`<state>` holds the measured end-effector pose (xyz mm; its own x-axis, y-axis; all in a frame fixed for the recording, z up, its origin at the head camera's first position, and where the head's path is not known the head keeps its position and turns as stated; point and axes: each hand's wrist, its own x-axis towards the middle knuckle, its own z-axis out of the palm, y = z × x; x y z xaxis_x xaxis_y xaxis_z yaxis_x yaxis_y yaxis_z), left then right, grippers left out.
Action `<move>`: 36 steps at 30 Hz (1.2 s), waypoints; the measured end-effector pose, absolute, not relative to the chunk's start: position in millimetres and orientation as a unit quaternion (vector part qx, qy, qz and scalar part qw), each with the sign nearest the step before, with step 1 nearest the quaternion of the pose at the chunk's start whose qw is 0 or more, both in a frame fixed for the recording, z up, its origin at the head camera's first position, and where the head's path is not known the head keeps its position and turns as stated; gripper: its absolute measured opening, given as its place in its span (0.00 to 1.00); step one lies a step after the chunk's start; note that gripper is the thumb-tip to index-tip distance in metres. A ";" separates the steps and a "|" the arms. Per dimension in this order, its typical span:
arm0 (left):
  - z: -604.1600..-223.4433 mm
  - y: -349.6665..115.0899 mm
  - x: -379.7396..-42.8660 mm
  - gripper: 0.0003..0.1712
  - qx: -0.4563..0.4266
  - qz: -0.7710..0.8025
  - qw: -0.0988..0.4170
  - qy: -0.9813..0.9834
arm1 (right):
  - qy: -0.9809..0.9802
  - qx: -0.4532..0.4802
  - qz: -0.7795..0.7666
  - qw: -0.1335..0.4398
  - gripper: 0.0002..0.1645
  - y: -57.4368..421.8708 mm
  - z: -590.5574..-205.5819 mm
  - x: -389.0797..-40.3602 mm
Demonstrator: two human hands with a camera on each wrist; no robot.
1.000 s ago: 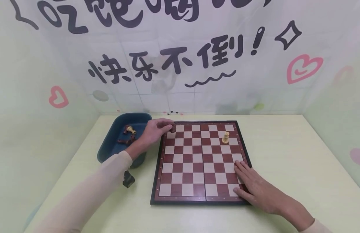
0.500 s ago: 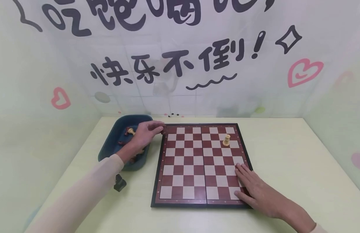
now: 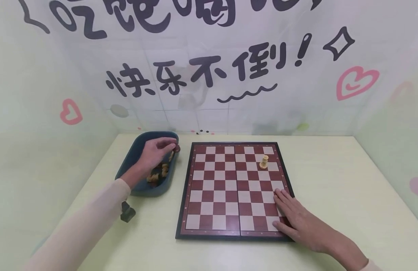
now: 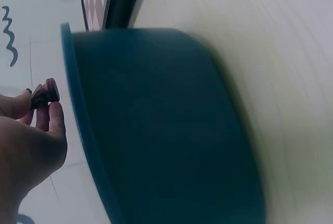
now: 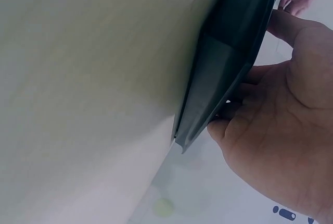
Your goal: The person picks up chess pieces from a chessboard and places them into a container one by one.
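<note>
Above the right side of the blue bin (image 3: 127, 160), my left hand (image 3: 154, 151) pinches a dark red-brown chess piece (image 3: 176, 148) between thumb and fingers. In the left wrist view the dark piece (image 4: 46, 95) shows at the fingertips, just beyond the bin's rim; its exact kind cannot be told. My right hand (image 3: 301, 224) rests with extended fingers on the lower right edge of the chessboard (image 3: 224, 184). The right wrist view has this hand (image 5: 281, 125) along the board's dark side. One cream rook-like piece (image 3: 264, 162) stands near the board's upper right corner.
Several cream and dark chess pieces (image 3: 158, 175) lie in the bin, partly hidden by the left hand. The bin stands left of the board on a pale table (image 3: 320, 169). A printed wall sheet (image 3: 202, 94) rises behind the table.
My left hand has moved left from the board's upper left corner to over the bin, carrying the dark chess piece. The right hand and the cream piece have stayed in place.
</note>
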<state>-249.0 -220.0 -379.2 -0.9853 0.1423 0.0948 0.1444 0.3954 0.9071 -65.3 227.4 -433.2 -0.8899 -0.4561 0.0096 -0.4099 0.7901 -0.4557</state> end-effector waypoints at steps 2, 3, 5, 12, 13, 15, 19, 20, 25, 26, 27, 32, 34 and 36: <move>-379.9 -225.4 -248.5 0.18 -0.082 -0.529 0.006 -0.844 | 0.944 -0.229 -0.231 0.050 0.46 227.9 -433.6 -65.2; -380.5 -228.2 -248.3 0.18 -0.078 -0.521 0.008 -0.850 | 0.944 -0.229 -0.232 0.050 0.46 228.1 -433.7 -65.1; -381.4 -233.2 -247.9 0.17 -0.074 -0.510 0.012 -0.857 | 0.944 -0.228 -0.234 0.051 0.46 228.4 -433.4 -64.8; -382.8 -248.2 -241.7 0.18 -0.063 -0.489 0.012 -0.870 | 0.945 -0.227 -0.231 0.051 0.46 229.5 -432.8 -63.6; -382.2 -250.4 -241.4 0.18 -0.060 -0.489 0.013 -0.870 | 0.945 -0.227 -0.230 0.050 0.46 229.5 -432.9 -63.7; -380.0 -254.2 -240.6 0.19 -0.060 -0.487 0.012 -0.871 | 0.945 -0.228 -0.230 0.048 0.46 229.3 -433.1 -64.0; -375.7 -259.2 -239.9 0.21 -0.060 -0.486 0.009 -0.872 | 0.944 -0.231 -0.230 0.045 0.46 228.9 -433.3 -64.4; -375.0 -260.1 -239.8 0.21 -0.059 -0.485 0.008 -0.873 | 0.944 -0.231 -0.231 0.046 0.46 228.7 -433.2 -64.5; -375.2 -262.8 -239.7 0.21 -0.054 -0.486 0.006 -0.872 | 0.944 -0.230 -0.229 0.047 0.46 228.5 -432.7 -64.6; -375.5 -263.0 -239.8 0.21 -0.054 -0.485 0.007 -0.873 | 0.945 -0.229 -0.229 0.048 0.46 228.6 -432.6 -64.6; -376.0 -263.1 -240.0 0.21 -0.054 -0.487 0.006 -0.872 | 0.945 -0.229 -0.229 0.048 0.46 228.7 -432.6 -64.6; -377.6 -264.1 -239.6 0.22 -0.054 -0.487 0.005 -0.872 | 0.945 -0.229 -0.227 0.049 0.46 228.5 -432.3 -64.9; -377.8 -264.6 -239.1 0.23 -0.055 -0.492 0.002 -0.869 | 0.945 -0.230 -0.225 0.050 0.46 228.4 -432.1 -65.1; -377.6 -265.0 -238.9 0.24 -0.060 -0.498 -0.002 -0.865 | 0.946 -0.229 -0.223 0.050 0.46 228.5 -432.0 -65.2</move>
